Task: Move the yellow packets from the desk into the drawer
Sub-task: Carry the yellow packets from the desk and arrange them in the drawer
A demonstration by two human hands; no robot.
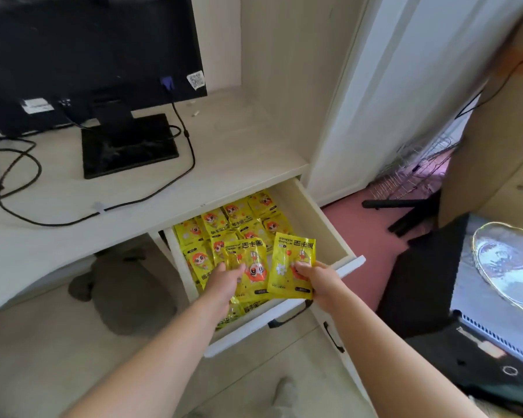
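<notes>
Left hand (224, 280) pinches one yellow packet (252, 274), right hand (319, 282) a second packet (287, 267), over the front edge of my drawer (317, 218); loosely pinched, either could slip outside.

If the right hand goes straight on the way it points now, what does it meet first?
Probably the yellow packets lying in the open drawer, just beyond the packet the right hand holds. Depth is unclear; it may pass above them.
</notes>
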